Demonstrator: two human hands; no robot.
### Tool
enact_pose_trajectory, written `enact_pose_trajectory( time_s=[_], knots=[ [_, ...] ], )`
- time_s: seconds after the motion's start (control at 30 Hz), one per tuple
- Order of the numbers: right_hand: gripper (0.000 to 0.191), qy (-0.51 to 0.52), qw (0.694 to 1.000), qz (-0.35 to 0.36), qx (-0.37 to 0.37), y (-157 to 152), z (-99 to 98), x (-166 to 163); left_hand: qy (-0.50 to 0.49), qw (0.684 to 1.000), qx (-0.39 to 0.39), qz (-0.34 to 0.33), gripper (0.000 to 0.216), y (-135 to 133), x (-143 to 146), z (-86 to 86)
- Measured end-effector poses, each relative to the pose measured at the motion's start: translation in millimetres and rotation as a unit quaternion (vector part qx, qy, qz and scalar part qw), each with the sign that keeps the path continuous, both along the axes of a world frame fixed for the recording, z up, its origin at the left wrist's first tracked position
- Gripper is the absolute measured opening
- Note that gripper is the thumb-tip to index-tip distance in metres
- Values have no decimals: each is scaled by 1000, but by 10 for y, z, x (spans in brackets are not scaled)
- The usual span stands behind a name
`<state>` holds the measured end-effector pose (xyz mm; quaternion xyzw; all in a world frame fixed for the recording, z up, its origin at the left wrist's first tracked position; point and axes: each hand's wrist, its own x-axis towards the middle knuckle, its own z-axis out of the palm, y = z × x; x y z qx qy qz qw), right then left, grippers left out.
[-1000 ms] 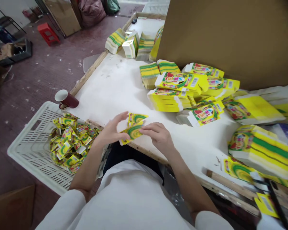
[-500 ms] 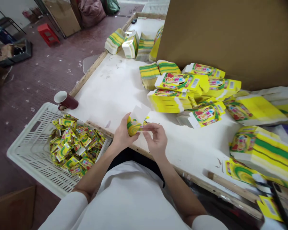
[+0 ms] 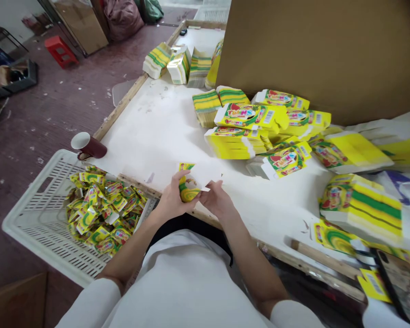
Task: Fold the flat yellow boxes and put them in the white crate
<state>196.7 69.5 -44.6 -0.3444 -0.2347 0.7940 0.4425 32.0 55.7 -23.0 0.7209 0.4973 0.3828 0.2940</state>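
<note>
Just above the table's front edge, my left hand (image 3: 174, 197) is closed around a small yellow carton (image 3: 187, 195) with a green swirl print. The carton stands open at the top, with a white inner flap spread out above it. My right hand (image 3: 217, 199) pinches at the carton's right edge, its thumb and forefinger by a white flap; the other fingers curl underneath and are partly hidden. To the left, a white plastic basket (image 3: 30, 218) holds a heap of small yellow cartons (image 3: 104, 214).
Flattened yellow cartons (image 3: 249, 116) lie stacked on the white table (image 3: 140, 123), with more stacks (image 3: 177, 66) at its far end. A maroon mug (image 3: 92, 146) stands at the left edge. A large cardboard box (image 3: 310, 54) rises behind. A phone (image 3: 401, 282) lies front right.
The carton has turned in my left hand, and its white flap now spreads further right. My right hand has moved slightly left and rolled over, closer against the carton. The whole view has shifted slightly.
</note>
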Motion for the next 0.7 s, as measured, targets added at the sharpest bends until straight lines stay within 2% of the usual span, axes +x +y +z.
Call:
enact_pose_trajectory(
  time_s=[0.1,0.2,0.27,0.4,0.53,0.7],
  knots=[
    [52,-33,997,-31,66,-30,38,2,1,1000,-5,14,75,24,6,4],
    [42,-69,994,-72,53,0,117,-22,11,1000,-3,3,74,18,31,-37],
    [41,-68,996,-49,37,34,166,-31,19,1000,14,0,70,7,39,-71],
    [39,-40,998,42,15,96,224,-27,72,996,48,-9,60,7,16,-114],
    [51,-41,998,40,41,118,214,-15,108,992,58,-35,57,33,-6,-128],
    [37,-48,998,32,30,92,97,48,115,991,66,-20,64,63,3,-123]
  ],
)
